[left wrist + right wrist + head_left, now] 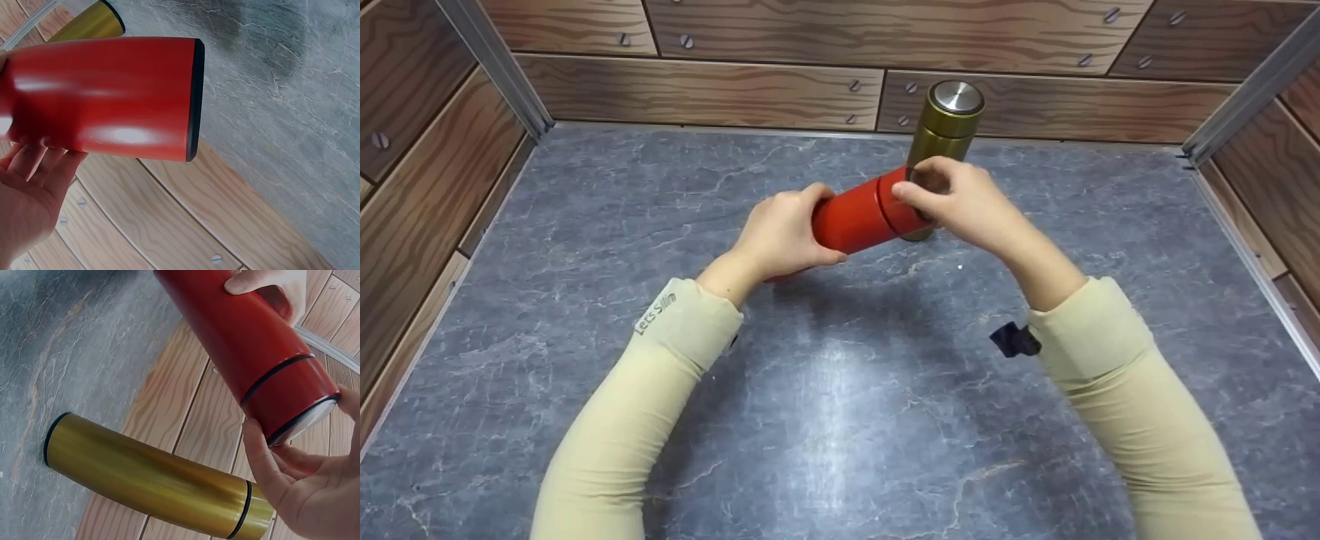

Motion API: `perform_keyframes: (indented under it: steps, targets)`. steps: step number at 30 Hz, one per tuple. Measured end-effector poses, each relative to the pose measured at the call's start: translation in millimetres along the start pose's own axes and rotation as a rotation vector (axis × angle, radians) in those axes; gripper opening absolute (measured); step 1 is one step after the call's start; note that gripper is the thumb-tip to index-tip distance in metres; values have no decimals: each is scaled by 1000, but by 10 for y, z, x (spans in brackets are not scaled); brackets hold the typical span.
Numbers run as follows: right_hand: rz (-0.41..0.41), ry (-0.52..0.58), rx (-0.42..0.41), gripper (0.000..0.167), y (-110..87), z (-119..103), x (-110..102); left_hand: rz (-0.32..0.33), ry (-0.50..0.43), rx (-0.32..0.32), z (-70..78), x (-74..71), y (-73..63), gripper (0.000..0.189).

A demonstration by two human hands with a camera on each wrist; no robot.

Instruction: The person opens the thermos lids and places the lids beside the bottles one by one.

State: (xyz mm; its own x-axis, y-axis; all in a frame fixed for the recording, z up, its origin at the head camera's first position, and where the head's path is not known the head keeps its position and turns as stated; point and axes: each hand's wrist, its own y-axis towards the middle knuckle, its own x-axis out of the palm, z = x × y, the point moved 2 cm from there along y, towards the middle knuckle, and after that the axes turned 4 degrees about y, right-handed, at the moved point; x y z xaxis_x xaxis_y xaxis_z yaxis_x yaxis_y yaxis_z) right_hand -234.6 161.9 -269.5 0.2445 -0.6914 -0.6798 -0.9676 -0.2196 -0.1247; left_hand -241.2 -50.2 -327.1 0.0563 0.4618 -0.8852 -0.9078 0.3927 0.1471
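A red thermos flask (855,216) is held tilted above the table, its capped end up and to the right. My left hand (784,229) grips the flask's body, thumb along the near side. At the other end, the fingers and thumb of my right hand (967,202) hold the red cap (295,399), which has a silver top and a black ring below it. The black base rim of the flask shows in the left wrist view. Behind my right hand stands a gold thermos flask (943,139), upright, with its lower part partly hidden.
The grey marbled table (840,420) is bounded by wood-patterned walls (697,94) at the back and both sides. Metal rails (506,67) run up the back corners. A small black piece (1014,340) sits at my right cuff.
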Motion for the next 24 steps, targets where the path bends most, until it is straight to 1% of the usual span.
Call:
perform_keyframes:
  steps: [2,6,9,12,15,18,19,21,24]
  targets:
    - [-15,-1,-33,60,2,11,-3,-1,5,5,-3,0,0,66]
    - [-47,19,-130,55,1,33,-2,-1,14,10,-15,-2,-2,67]
    - [-53,25,-162,57,-1,35,3,-2,12,7,-26,2,-1,67]
    - [-30,17,-122,63,-4,35,1,1,-4,-5,-29,6,-2,66]
    - [0,6,-36,69,-7,32,-1,8,-18,-15,-24,8,1,65]
    - [3,5,23,68,-5,29,1,6,-17,-11,-15,5,5,65]
    - [0,2,27,66,-4,27,2,4,-16,-8,-13,4,6,66]
    - [-11,-2,6,62,-3,27,0,0,-13,-5,-14,3,8,67]
    - [-38,-12,-69,59,-6,32,1,-2,-10,-7,-20,4,3,68]
